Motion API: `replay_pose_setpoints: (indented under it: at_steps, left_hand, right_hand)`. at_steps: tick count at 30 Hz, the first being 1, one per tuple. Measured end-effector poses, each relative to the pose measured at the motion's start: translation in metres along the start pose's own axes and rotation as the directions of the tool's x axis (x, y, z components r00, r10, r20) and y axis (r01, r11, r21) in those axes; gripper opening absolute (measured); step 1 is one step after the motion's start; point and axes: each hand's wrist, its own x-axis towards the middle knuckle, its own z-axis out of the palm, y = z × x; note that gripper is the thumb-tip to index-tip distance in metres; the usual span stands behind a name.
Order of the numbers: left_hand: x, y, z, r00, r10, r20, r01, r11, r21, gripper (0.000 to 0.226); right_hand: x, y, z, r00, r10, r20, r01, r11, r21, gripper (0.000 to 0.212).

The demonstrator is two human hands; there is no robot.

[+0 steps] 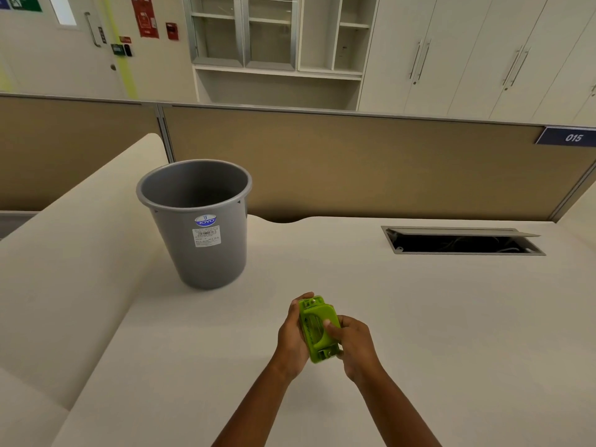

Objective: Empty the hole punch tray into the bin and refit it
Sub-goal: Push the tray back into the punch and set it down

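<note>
A lime-green hole punch [317, 327] is held above the desk between both hands, turned on its side with its handle facing me. My left hand [292, 338] cups its left side and underside. My right hand [353, 343] grips the right side, thumb pressed on the green handle. Whether the tray is on the punch is hidden by the hands. A grey plastic bin [196, 221] with a white label stands upright on the desk, to the upper left of the hands and apart from them.
The cream desk [419, 317] meets a second desk surface at the left. An open cable hatch [461, 241] is set in the desk at the far right. A tan partition [354, 162] runs along the back, with cabinets behind it.
</note>
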Motion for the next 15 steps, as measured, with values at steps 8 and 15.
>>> replay_pose_setpoints:
  at_steps: [8, 15]
  left_hand:
    - [-0.002, -0.001, 0.001, 0.998, -0.059, 0.001, 0.059, 0.998, 0.036, 0.04]
    - [-0.01, -0.011, -0.009, 0.99, -0.119, 0.075, 0.111, 0.988, 0.106, 0.037]
  right_hand:
    - [0.001, -0.01, -0.003, 0.995, 0.088, 0.036, -0.09, 0.994, 0.06, 0.014]
    - [0.002, -0.016, -0.009, 0.994, 0.105, 0.04, -0.11, 0.981, 0.158, 0.017]
